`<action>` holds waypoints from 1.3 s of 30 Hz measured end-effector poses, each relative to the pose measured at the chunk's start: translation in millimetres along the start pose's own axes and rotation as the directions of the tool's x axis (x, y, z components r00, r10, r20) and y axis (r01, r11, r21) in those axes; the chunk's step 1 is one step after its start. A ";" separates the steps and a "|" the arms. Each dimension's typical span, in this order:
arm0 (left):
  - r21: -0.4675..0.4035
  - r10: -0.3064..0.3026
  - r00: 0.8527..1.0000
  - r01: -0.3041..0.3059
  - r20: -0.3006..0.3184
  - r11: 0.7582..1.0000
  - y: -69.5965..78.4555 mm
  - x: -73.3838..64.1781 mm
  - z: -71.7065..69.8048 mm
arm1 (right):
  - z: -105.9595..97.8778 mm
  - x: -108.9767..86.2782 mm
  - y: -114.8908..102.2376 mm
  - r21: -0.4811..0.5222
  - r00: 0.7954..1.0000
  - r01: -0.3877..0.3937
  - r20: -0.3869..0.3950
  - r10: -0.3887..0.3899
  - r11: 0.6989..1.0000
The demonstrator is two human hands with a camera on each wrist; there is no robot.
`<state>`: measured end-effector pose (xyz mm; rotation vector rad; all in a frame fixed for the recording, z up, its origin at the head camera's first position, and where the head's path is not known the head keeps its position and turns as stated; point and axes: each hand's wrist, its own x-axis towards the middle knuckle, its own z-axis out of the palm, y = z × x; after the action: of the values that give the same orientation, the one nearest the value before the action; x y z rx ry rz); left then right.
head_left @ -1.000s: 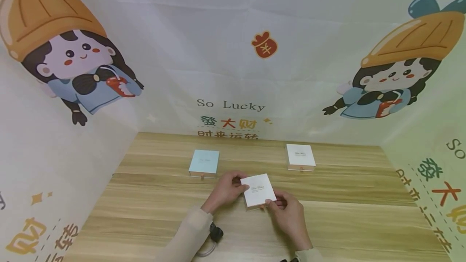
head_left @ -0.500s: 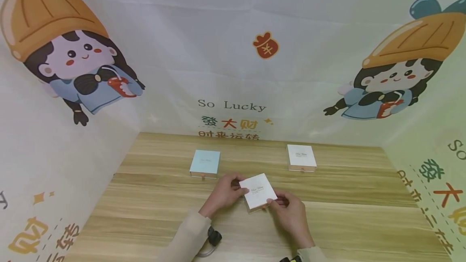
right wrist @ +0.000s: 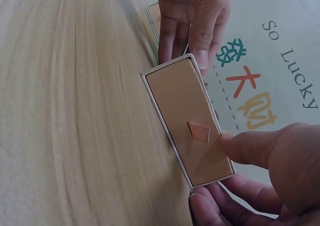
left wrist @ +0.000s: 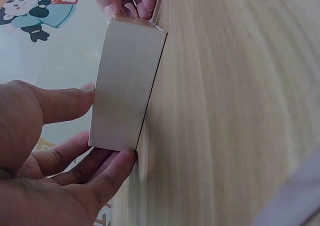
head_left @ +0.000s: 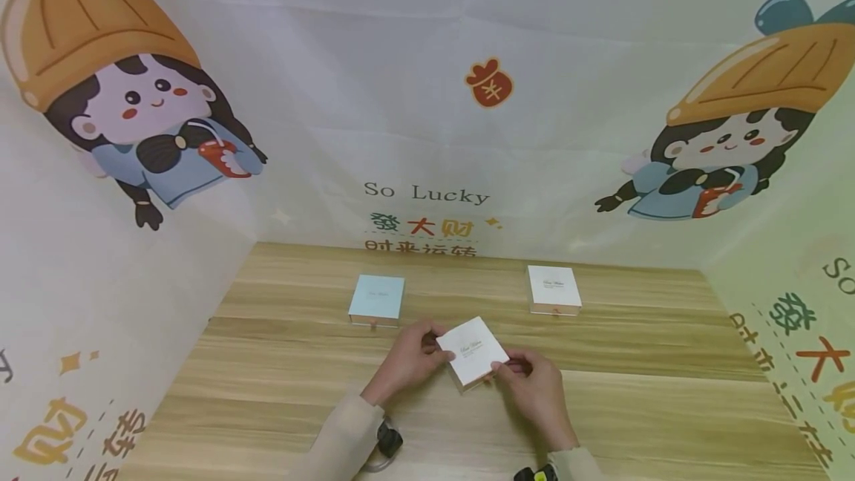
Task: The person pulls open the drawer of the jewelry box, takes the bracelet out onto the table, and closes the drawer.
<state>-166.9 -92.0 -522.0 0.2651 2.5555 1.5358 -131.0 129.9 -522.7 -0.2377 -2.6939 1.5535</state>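
Observation:
Both hands hold a small white square box (head_left: 471, 349) with lettering on its lid, low over the table and turned at an angle. My left hand (head_left: 409, 356) grips its left side, thumb on the top edge and fingers at the far end, as the left wrist view shows. At the near right corner my right hand (head_left: 536, 388) pinches the box, thumb on top and fingers below. In the right wrist view the box's orange-tan drawer front (right wrist: 182, 106) shows, with a short ribbon tab (right wrist: 200, 133) sticking out; the drawer sits inside the sleeve.
A light blue box (head_left: 377, 297) lies at the back left of the wooden table (head_left: 634, 421). Another white box (head_left: 554, 286) lies at the back right. Printed cloth walls (head_left: 320, 95) enclose the table's back and sides.
The held white box has turned further clockwise and shifted slightly left, both hands keeping their grip. The two other boxes stay in place on the table.

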 end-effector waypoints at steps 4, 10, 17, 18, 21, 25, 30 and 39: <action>0.012 0.011 1.000 -0.011 0.000 1.000 0.3 -2.6 -0.9 | -0.1 2.0 1.0 0.005 1.000 -0.005 0.009 0.005 1.000; 0.047 -0.001 1.000 0.001 0.003 0.999 2.1 -6.7 -1.2 | -1.1 5.0 1.6 -0.004 1.000 -0.014 0.019 0.014 1.000; 0.092 0.006 1.000 -0.004 -0.022 0.996 2.6 -10.0 0.1 | -2.0 8.9 3.7 -0.002 1.000 -0.003 0.029 0.003 1.000; 0.094 0.006 1.000 -0.004 -0.024 0.996 3.0 -10.4 0.2 | -1.8 9.3 4.2 0.000 1.000 -0.002 0.029 0.002 1.000; 0.092 -0.002 1.000 0.005 -0.027 0.996 3.3 -11.4 1.2 | -2.3 10.0 3.8 0.018 0.999 -0.009 0.042 0.008 1.000; 0.095 -0.016 0.999 0.019 -0.035 0.995 5.3 -14.3 2.6 | -3.4 11.2 3.1 0.022 0.998 -0.015 0.057 0.013 1.000; 0.120 -0.015 0.998 0.022 -0.060 0.993 8.9 -19.5 5.3 | -2.8 14.1 5.4 0.031 0.997 -0.008 0.071 0.005 0.999; 0.152 0.007 0.997 0.005 -0.079 0.988 10.8 -25.8 8.1 | -4.1 21.0 5.0 0.038 0.993 0.035 0.108 -0.039 0.999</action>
<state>-139.1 -85.9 -515.3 0.2271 2.7393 1.3798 -150.8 138.9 -526.2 -0.1049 -2.7297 1.6499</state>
